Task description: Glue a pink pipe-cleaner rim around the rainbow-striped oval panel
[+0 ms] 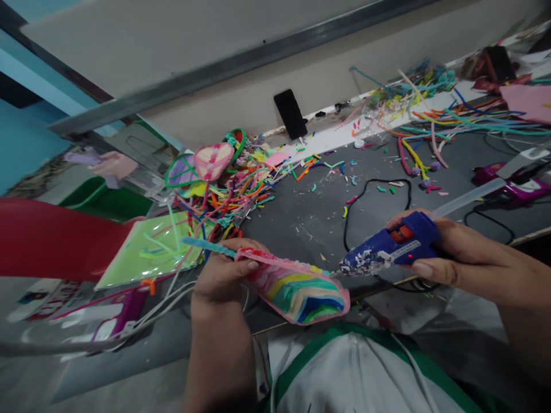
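In my left hand [226, 269] is a leaf-shaped pipe cleaner craft [297, 287], with a pink fuzzy rim and bands of several colours. A light blue pipe cleaner stem [206, 246] sticks out past my fingers on the left. My right hand [456, 258] grips a blue hot glue gun [391, 246], its red light lit and its front crusted with residue. A clear glue stick [469, 198] juts from its back. The gun's nozzle points left, close to the craft's upper edge; whether it touches I cannot tell.
Loose pipe cleaners [245, 198] lie heaped at the left with finished heart shapes [213, 160]. A phone [290, 113] leans on the wall. A black cord [365, 182] loops across the dark table [301, 201]. A magenta glue gun [516, 183] lies right; a red chair [55, 238] stands left.
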A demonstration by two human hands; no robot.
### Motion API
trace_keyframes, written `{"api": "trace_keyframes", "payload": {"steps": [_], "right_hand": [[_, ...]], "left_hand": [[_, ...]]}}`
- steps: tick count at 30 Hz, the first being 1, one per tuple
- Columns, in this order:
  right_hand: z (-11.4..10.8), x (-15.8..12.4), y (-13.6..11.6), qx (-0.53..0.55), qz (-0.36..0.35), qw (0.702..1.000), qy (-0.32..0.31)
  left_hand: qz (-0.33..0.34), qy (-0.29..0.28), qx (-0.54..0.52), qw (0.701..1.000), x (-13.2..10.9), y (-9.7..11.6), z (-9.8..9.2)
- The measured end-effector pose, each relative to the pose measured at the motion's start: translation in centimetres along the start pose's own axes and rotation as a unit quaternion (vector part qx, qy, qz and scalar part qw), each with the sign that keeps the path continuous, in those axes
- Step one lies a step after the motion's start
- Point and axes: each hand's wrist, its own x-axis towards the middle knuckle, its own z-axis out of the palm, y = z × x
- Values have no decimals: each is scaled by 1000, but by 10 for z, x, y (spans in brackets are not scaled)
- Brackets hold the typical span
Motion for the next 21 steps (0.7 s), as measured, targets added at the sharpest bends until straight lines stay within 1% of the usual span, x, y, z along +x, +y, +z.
{"api": "trace_keyframes", "payload": {"steps": [7, 14, 18, 21], "right_hand": [[1, 4, -1, 1, 2, 1000, -10], [1, 7, -4, 8, -3, 1000, -19], [2, 6, -2, 20, 1, 1000, -4], [4, 6, 2, 46, 28, 998, 11]], "left_hand": [[-15, -5, 1, 1000, 0, 1, 3], [-16, 5, -3, 1000, -2, 0, 4], [-10, 0, -5, 1000, -1, 0, 5], [-6, -11, -5, 1000, -1, 1, 6]]}}
